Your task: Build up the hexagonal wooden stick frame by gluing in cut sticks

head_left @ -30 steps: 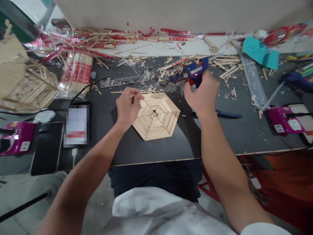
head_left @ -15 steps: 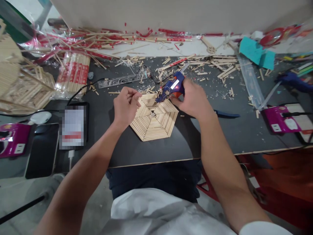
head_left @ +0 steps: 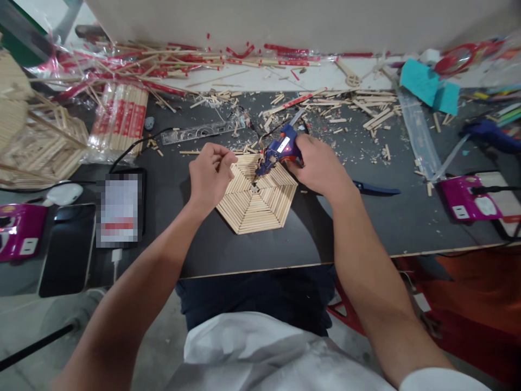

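A panel of thin wooden sticks point(head_left: 260, 209), laid in rings around a small central opening, lies flat on the dark table. My right hand point(head_left: 313, 163) is wrapped round a blue glue gun point(head_left: 280, 146), whose nozzle points down at the panel's centre, just above the opening. At the panel's upper left edge is my left hand point(head_left: 211, 176), its fingers curled with the fingertips pinched together; anything between them is too small to make out.
Stick offcuts point(head_left: 378, 117) litter the back of the table. Bundled sticks point(head_left: 118, 119), phones point(head_left: 67, 250) and a stick structure point(head_left: 52, 141) are on the left. Blue-handled pliers point(head_left: 376, 189), a magenta power block point(head_left: 468, 198) and another glue gun point(head_left: 492, 134) are on the right.
The glue gun in my right hand has moved slightly left and down, bringing its nozzle nearer the panel's central opening. My left hand has barely moved.
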`<state>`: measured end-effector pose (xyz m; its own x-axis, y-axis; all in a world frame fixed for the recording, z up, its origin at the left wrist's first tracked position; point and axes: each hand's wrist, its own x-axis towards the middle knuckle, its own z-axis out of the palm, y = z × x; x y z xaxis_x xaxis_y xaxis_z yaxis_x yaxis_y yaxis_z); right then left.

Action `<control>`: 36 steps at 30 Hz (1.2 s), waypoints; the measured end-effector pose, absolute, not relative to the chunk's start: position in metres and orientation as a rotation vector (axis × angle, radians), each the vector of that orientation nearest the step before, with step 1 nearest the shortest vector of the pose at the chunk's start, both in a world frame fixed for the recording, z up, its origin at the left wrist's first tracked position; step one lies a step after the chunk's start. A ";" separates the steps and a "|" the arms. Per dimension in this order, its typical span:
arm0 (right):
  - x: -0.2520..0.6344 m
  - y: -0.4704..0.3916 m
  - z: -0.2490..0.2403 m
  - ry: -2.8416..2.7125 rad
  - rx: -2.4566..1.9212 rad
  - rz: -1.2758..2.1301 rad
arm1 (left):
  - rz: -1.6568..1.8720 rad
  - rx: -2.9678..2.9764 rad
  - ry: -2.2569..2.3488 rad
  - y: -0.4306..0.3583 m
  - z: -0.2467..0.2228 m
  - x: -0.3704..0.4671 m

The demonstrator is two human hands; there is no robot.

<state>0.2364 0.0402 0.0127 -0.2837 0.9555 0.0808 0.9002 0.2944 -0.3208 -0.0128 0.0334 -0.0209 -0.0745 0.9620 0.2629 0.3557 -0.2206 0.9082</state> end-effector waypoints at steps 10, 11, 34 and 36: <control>0.238 0.040 0.012 -2.288 -1.658 0.314 | 1.276 1.648 1.468 0.033 -0.021 -0.014; 0.238 0.040 0.012 -2.283 -1.658 0.316 | 1.278 1.645 1.464 0.033 -0.021 -0.014; 0.245 0.038 0.016 -2.291 -1.610 0.254 | 1.263 1.789 1.443 0.032 -0.023 -0.020; 0.247 0.039 0.012 -2.284 -1.571 0.233 | 1.272 1.808 1.430 0.032 -0.024 -0.020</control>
<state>0.2468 0.0391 0.0122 -0.3188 0.9272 0.1969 0.8682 0.3690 -0.3318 -0.0203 0.0318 -0.0239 0.0097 0.9341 0.3569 0.4635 -0.3205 0.8261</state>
